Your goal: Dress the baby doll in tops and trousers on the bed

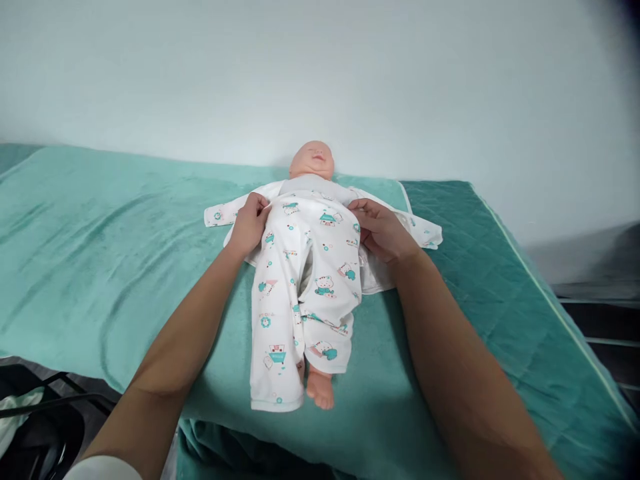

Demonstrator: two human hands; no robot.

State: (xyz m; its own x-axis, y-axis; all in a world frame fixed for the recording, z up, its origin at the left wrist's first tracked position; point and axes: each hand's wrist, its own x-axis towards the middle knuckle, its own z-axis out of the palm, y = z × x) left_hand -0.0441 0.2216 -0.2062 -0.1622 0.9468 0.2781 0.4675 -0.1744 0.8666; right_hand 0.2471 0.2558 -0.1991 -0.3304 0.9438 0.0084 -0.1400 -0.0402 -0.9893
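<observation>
A baby doll (313,160) lies on its back on a teal blanket (100,247), head toward the wall. White patterned trousers (300,293) cover its legs, and one bare foot (321,389) sticks out of the right-hand leg. My left hand (250,223) is closed on the waistband at the doll's side. My right hand (380,230) grips the waistband on the other side. A white patterned top (425,235) lies spread open under the doll, its sleeves out to both sides.
The blanket covers a padded teal table (500,280) that runs to a pale wall (320,73). Dark objects and a black frame (45,413) sit at the lower left below the table edge. Floor shows at the far right.
</observation>
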